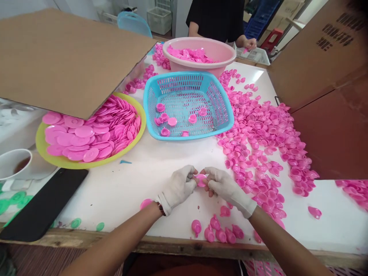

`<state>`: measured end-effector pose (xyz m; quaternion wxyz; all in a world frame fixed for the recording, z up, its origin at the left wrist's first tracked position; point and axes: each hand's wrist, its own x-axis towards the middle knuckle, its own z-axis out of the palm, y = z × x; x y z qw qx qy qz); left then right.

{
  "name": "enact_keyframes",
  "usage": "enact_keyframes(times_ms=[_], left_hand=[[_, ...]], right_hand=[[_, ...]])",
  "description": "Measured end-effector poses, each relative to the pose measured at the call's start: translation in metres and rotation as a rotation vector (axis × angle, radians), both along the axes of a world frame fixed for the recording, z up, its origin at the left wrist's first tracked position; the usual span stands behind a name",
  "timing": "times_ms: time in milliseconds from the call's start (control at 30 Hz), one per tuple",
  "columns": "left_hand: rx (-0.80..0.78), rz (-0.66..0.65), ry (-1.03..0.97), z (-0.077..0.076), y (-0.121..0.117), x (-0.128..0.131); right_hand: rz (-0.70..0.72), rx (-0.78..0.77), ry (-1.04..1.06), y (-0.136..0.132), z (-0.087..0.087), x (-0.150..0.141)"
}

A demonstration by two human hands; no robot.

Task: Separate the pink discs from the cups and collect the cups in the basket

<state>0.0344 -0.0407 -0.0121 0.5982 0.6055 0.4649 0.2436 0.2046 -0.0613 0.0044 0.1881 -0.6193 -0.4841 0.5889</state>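
Observation:
My left hand (179,186) and my right hand (225,186), both in white gloves with bare fingertips, meet above the white table. Between their fingertips they pinch a small pink toy saucer (201,180); whether a toy cup is joined to it I cannot make out. Another pink disc (146,203) lies partly behind my left wrist. Several loose pink toy cups (209,233) rest near the table's front edge, below my right hand. Beyond my hands, a blue basket (188,137) holds several pink cups, some apparently set on saucers.
A yellow basin (77,165) full of pink saucers stands left, partly under a cardboard sheet (66,57). Pink cups (258,130) spread across the right, beside a cardboard box (324,96). A pink tub (198,68) and another person (218,19) are at the back. A white cup (10,161) holds dark liquid.

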Motion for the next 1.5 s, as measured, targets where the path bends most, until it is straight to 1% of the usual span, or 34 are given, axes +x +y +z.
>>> enact_keyframes(times_ms=[100, 233, 300, 333, 433, 533, 633, 733, 800, 867, 933, 1033, 1067, 1100, 1167, 1200, 1233, 1267, 1300, 1333, 1367, 1400, 1433, 1467, 1500], left_hand=[[-0.163, -0.049, 0.0, -0.01, 0.0, 0.002], [-0.42, -0.043, -0.1, -0.013, 0.003, 0.003], [-0.493, -0.046, -0.13, -0.014, 0.006, 0.003], [-0.497, -0.05, -0.12, -0.016, 0.007, 0.003], [-0.42, -0.073, -0.036, -0.024, 0.008, 0.003], [-0.326, -0.114, 0.033, -0.029, 0.009, 0.003], [-0.246, -0.158, 0.057, -0.026, 0.011, 0.0], [-0.141, -0.202, 0.061, -0.018, 0.013, -0.003], [-0.091, -0.198, 0.088, -0.014, 0.014, -0.003], [-0.064, -0.179, 0.124, -0.013, 0.014, 0.0], [-0.062, -0.171, 0.133, -0.013, 0.013, 0.004], [-0.127, -0.192, 0.082, -0.013, 0.011, 0.005], [-0.121, -0.201, 0.068, -0.011, 0.011, 0.001], [-0.084, -0.203, 0.071, -0.008, 0.011, -0.005], [0.067, -0.173, 0.15, 0.001, 0.011, -0.028], [0.146, -0.151, 0.225, 0.007, 0.01, -0.043], [0.209, -0.133, 0.313, 0.014, 0.007, -0.059], [0.241, -0.13, 0.407, 0.02, 0.003, -0.075], [0.252, -0.151, 0.499, 0.026, -0.002, -0.091], [0.26, -0.181, 0.585, 0.03, -0.009, -0.104], [0.257, -0.215, 0.657, 0.032, -0.017, -0.115], [0.248, -0.242, 0.715, 0.032, -0.025, -0.124], [0.24, -0.25, 0.763, 0.03, -0.032, -0.129], [0.235, -0.244, 0.796, 0.026, -0.038, -0.131], [0.238, -0.222, 0.813, 0.022, -0.043, -0.13]], right_hand=[[0.014, -0.097, 0.085, 0.001, -0.01, 0.002], [0.012, -0.212, 0.295, 0.002, -0.015, 0.001], [0.001, -0.26, 0.35, 0.005, -0.016, 0.002], [-0.007, -0.286, 0.351, 0.006, -0.017, 0.002], [-0.021, -0.337, 0.302, 0.009, -0.021, 0.002], [-0.048, -0.312, 0.253, 0.009, -0.024, -0.001], [-0.068, -0.293, 0.223, 0.007, -0.022, -0.004], [-0.024, -0.315, 0.267, 0.008, -0.014, -0.004], [-0.001, -0.316, 0.283, 0.008, -0.011, -0.003], [0.001, -0.299, 0.26, 0.008, -0.011, -0.002], [0.006, -0.275, 0.238, 0.006, -0.014, -0.002], [0.045, -0.245, 0.221, 0.004, -0.02, -0.002], [0.067, -0.233, 0.198, 0.005, -0.019, -0.003], [0.091, -0.214, 0.169, 0.006, -0.016, -0.005], [0.083, -0.116, 0.142, 0.011, -0.003, -0.007], [0.043, -0.036, 0.162, 0.014, 0.007, -0.008], [-0.042, 0.07, 0.215, 0.017, 0.019, -0.007], [-0.152, 0.204, 0.298, 0.019, 0.03, -0.006], [-0.215, 0.286, 0.342, 0.018, 0.04, -0.005], [-0.224, 0.336, 0.346, 0.015, 0.048, -0.003], [-0.171, 0.353, 0.307, 0.009, 0.053, -0.002], [-0.049, 0.328, 0.23, -0.001, 0.054, -0.003], [0.111, 0.284, 0.126, -0.013, 0.052, -0.004], [0.305, 0.23, 0.011, -0.026, 0.047, -0.008], [0.462, 0.192, -0.098, -0.04, 0.041, -0.012]])
